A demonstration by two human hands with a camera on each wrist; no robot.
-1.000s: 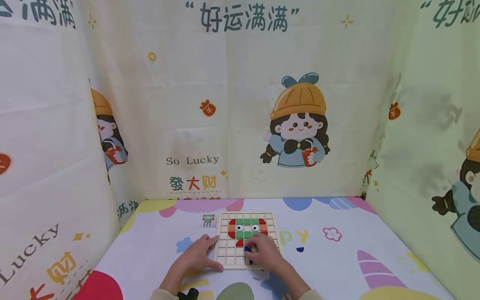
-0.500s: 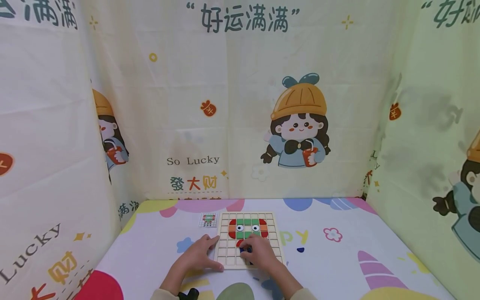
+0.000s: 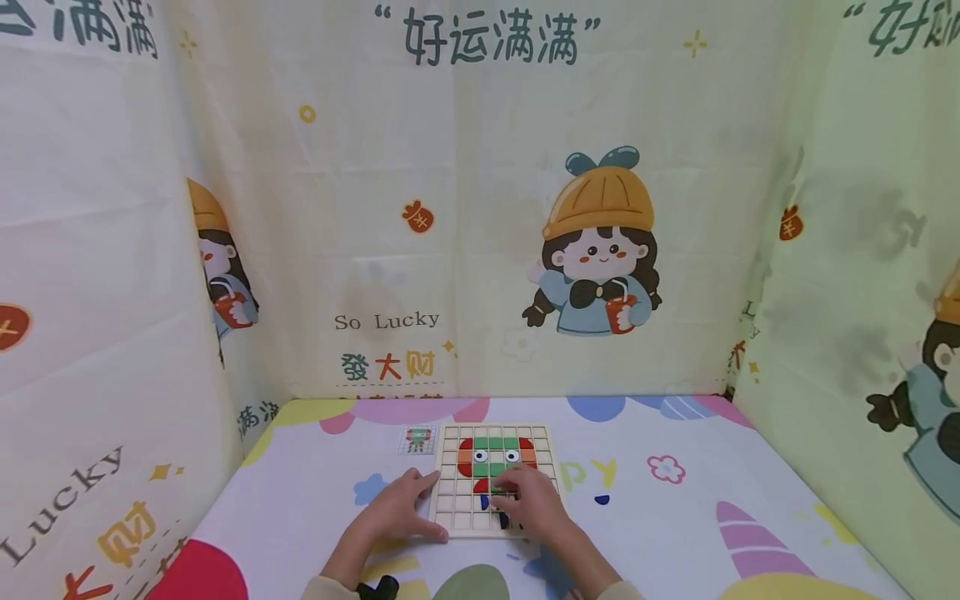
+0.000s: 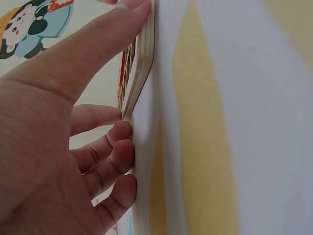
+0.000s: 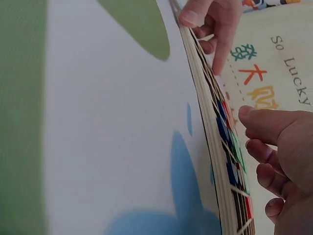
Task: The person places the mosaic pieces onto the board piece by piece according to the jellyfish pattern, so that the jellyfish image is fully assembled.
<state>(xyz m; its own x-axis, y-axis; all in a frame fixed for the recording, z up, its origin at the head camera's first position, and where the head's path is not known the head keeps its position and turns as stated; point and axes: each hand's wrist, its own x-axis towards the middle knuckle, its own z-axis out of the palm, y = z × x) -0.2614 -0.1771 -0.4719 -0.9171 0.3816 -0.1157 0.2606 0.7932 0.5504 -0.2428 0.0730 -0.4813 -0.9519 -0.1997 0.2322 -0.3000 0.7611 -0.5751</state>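
Note:
A square wooden grid board [image 3: 452, 502] lies on the table, with red, orange, green and blue pieces in its cells forming a figure with two round eyes [image 3: 480, 457]. My left hand [image 3: 401, 507] spans the board's near left corner, its thumb and index finger spread against the edges. Over the lower right half is my right hand [image 3: 531, 502], its fingers loosely bent. In the right wrist view, nothing shows between that thumb [image 5: 257, 117] and the fingers. Near its fingertips lie a blue piece [image 3: 484, 502] and a darker blue piece [image 3: 504, 521]. The hand hides part of the lower cells.
A small printed card [image 3: 417, 440] showing a similar figure lies beside the board's far left corner. The table [image 3: 630, 533] has a colourful printed cover. Printed cloth walls [image 3: 480, 250] stand behind and on both sides.
My right hand first moved left, then drew back to the right. A blue piece now shows by itself just below the red piece. My left hand stayed at the corner.

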